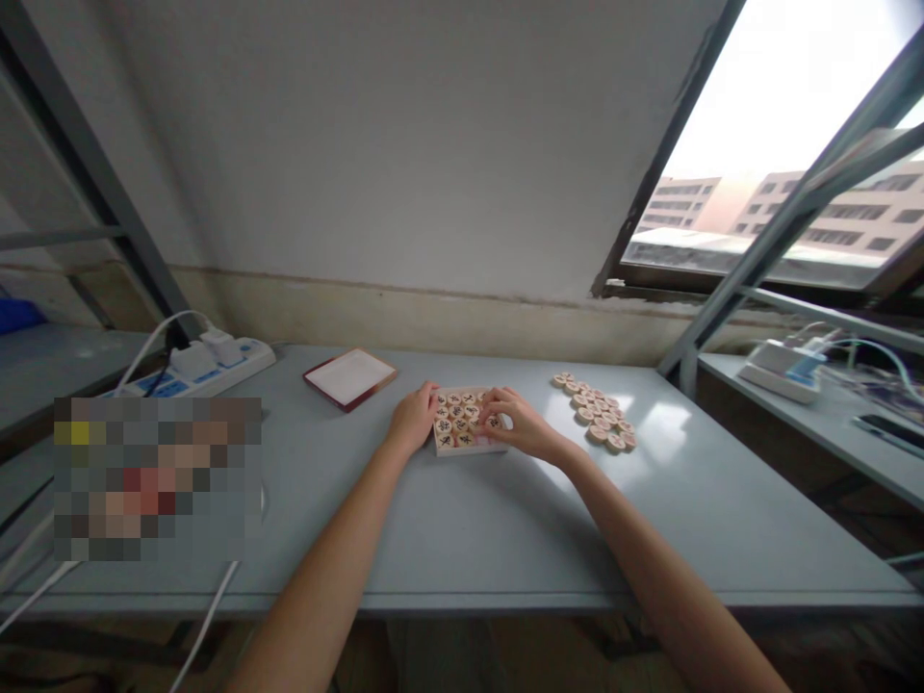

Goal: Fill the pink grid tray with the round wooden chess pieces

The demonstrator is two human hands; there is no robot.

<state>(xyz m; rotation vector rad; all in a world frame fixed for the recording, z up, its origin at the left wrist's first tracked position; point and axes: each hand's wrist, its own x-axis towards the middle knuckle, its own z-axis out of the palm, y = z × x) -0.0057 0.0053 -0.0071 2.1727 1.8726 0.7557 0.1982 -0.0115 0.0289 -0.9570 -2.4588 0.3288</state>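
A shallow white box [473, 450] stands in the middle of the desk, with rows of round Chinese chess pieces [445, 426] bearing dark characters inside it. My left hand [414, 421] grips the box's left side, its fingertips at the upper left corner. Over the right half of the box, my right hand [521, 425] has its thumb and fingers curved in a pinch on a piece, which they partly hide. To the right, more Chinese chess pieces [596, 409] with reddish marks lie face up in a slanting cluster on the desk.
The box lid [352, 377], white inside with a dark red edge, lies at the back left. A power strip [238, 364] with plugs and cables is farther left, by a blurred-out patch. The grey desk [476, 539] meets the wall; a metal post [689, 361] rises at right.
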